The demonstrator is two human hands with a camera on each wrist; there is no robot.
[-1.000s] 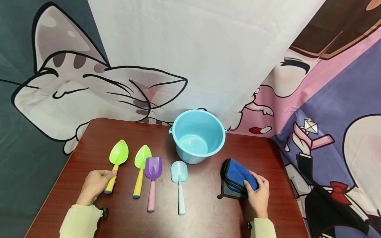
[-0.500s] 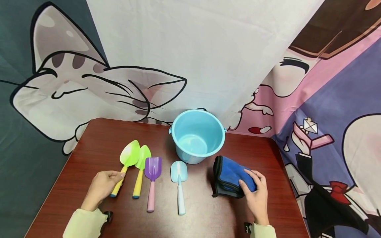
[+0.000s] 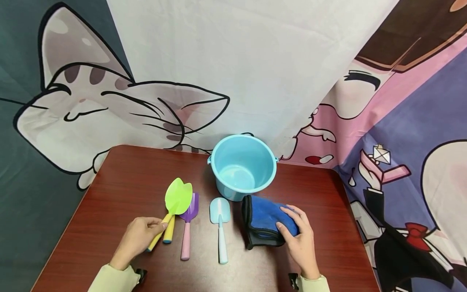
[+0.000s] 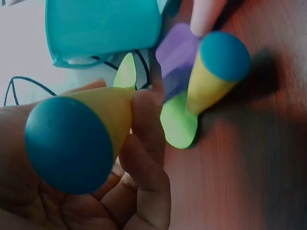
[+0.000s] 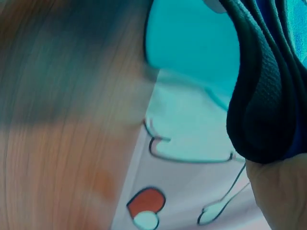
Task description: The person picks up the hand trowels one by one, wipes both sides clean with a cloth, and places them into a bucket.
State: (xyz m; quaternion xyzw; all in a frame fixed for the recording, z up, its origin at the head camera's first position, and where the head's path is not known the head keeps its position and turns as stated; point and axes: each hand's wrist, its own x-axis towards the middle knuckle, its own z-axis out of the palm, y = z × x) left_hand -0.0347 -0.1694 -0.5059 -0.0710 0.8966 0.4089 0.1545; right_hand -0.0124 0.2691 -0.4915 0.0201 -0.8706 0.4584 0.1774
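Observation:
My left hand [image 3: 136,240] pinches the yellow handle of a lime-green toy trowel [image 3: 182,199]. Its round blue end cap [image 4: 69,143] faces the left wrist camera. In the head view the trowel's blade overlaps a matching trowel [image 3: 169,231] and part of a purple shovel with a pink handle [image 3: 185,243]; both lie beneath it. On the right, my right hand [image 3: 300,245] grips a folded blue cloth [image 3: 268,215] with black edging, close in front of the bucket. In the right wrist view, folded layers of the cloth [image 5: 261,110] hide most of the fingers.
A light blue bucket [image 3: 233,194] stands at the back of the brown table [image 3: 124,178], near the printed curtain [image 3: 233,81]. In front of the bucket lies a pale blue shovel [image 3: 220,213], between the purple shovel and the cloth.
My left hand has carried the trowel rightward, over the matching one and the purple shovel's edge. My right hand has brought the cloth leftward, toward the pale blue shovel.

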